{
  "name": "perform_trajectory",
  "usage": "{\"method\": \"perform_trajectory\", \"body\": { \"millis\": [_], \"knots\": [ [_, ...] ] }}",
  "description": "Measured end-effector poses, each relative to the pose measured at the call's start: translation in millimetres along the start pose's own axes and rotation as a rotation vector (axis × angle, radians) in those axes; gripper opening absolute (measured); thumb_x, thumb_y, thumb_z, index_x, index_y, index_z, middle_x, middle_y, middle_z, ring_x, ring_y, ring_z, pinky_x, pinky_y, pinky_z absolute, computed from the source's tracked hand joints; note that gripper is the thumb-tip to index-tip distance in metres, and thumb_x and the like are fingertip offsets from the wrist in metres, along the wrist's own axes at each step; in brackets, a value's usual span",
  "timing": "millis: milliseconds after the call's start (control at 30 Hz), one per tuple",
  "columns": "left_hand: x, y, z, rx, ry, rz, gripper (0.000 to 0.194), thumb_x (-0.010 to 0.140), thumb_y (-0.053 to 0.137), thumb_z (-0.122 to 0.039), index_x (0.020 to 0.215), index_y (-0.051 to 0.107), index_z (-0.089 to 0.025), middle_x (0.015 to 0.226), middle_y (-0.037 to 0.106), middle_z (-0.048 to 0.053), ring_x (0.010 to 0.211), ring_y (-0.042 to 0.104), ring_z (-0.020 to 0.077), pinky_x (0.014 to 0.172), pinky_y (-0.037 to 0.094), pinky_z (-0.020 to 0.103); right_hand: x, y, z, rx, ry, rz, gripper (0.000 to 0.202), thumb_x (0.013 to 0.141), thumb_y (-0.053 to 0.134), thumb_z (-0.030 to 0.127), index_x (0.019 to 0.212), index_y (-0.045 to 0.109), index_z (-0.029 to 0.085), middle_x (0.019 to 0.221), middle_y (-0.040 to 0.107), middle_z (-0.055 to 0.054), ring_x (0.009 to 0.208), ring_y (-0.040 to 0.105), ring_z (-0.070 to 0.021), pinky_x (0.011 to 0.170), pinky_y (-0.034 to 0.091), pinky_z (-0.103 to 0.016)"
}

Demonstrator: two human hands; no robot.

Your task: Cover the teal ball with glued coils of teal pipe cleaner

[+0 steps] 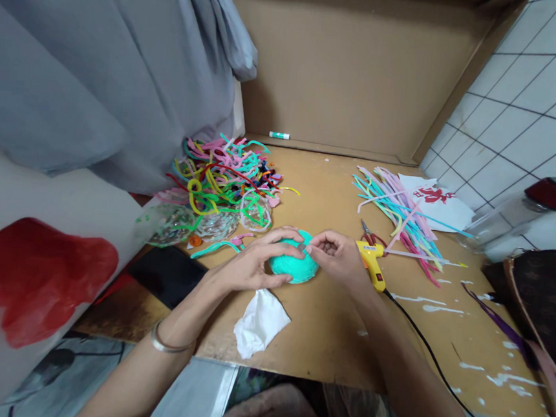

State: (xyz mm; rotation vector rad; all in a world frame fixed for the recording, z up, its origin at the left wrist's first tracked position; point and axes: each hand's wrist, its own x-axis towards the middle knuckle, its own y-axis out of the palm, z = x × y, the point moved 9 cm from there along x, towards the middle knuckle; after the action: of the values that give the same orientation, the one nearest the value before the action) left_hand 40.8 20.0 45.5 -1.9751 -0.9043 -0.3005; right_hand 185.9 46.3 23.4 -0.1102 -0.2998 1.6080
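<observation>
A round turquoise piece (295, 270) lies near the middle of the wooden table. My left hand (258, 259) curves round its left side, fingers over the top and thumb at the lower edge. My right hand (335, 252) is pinched at the upper right of the piece; what its fingertips hold, if anything, is too small to make out. Just right of that hand lies a yellow glue gun (372, 264) with a black cord, beside pliers (371, 235) with dark red handles. A crumpled white tissue (261, 324) rests below the turquoise piece.
Colourful pipe cleaners (227, 178) are heaped at the back left, near clear round pieces (172, 224) and a black flat object (167, 275). More pipe cleaners (410, 220) lie at the right, by a lidded bottle (505, 219) and a brown bag (537, 302). A glue stick (279, 135) is at the back.
</observation>
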Motion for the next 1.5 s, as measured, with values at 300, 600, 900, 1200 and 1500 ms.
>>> {"method": "perform_trajectory", "body": {
  "millis": [300, 600, 900, 1200, 1500],
  "knots": [
    [1.8, -0.1, -2.9, -0.019, 0.009, -0.007, 0.034, 0.085, 0.07, -0.029, 0.117, 0.064, -0.024, 0.135, 0.055, 0.012, 0.133, 0.05, 0.0299, 0.113, 0.043, 0.05, 0.1, 1.5, -5.9, 0.001, 0.035, -0.004, 0.021, 0.061, 0.068, 0.039, 0.065, 0.06, 0.021, 0.057, 0.057, 0.003, 0.053, 0.047, -0.0103, 0.052, 0.04, -0.024],
    [1.0, -1.1, 4.0, -0.146, -0.052, -0.056, 0.048, 0.08, 0.075, -0.026, 0.119, 0.048, -0.022, 0.131, 0.057, 0.014, 0.134, 0.05, 0.0295, 0.112, 0.042, 0.051, -0.3, 1.0, -3.6, 0.003, 0.032, -0.017, 0.022, 0.061, 0.068, 0.039, 0.063, 0.058, 0.02, 0.055, 0.057, 0.003, 0.051, 0.047, -0.0094, 0.05, 0.039, -0.024],
    [0.1, -0.8, 5.6, -0.103, -0.063, -0.047, 0.044, 0.08, 0.076, -0.028, 0.115, 0.052, -0.022, 0.132, 0.058, 0.015, 0.134, 0.051, 0.0306, 0.111, 0.042, 0.052, 0.6, 0.2, -1.8, 0.028, 0.043, -0.019, 0.018, 0.061, 0.071, 0.033, 0.065, 0.058, 0.02, 0.056, 0.058, 0.004, 0.052, 0.05, -0.0092, 0.049, 0.041, -0.022],
    [2.5, -2.5, -0.2, -0.062, -0.027, -0.047, 0.037, 0.08, 0.075, -0.026, 0.11, 0.053, -0.021, 0.131, 0.06, 0.014, 0.132, 0.052, 0.0298, 0.11, 0.043, 0.051, 0.9, 0.4, -2.2, 0.034, 0.058, -0.015, 0.021, 0.057, 0.07, 0.037, 0.065, 0.059, 0.02, 0.058, 0.058, 0.003, 0.053, 0.05, -0.0099, 0.052, 0.04, -0.024],
    [2.0, -2.0, 2.4, -0.081, -0.059, -0.056, 0.041, 0.078, 0.076, -0.027, 0.112, 0.052, -0.021, 0.13, 0.059, 0.014, 0.129, 0.054, 0.0291, 0.108, 0.045, 0.048, 0.7, 0.2, -0.8, 0.039, 0.053, -0.014, 0.021, 0.058, 0.072, 0.035, 0.065, 0.059, 0.02, 0.056, 0.058, 0.004, 0.052, 0.05, -0.0094, 0.05, 0.041, -0.023]
  ]
}}
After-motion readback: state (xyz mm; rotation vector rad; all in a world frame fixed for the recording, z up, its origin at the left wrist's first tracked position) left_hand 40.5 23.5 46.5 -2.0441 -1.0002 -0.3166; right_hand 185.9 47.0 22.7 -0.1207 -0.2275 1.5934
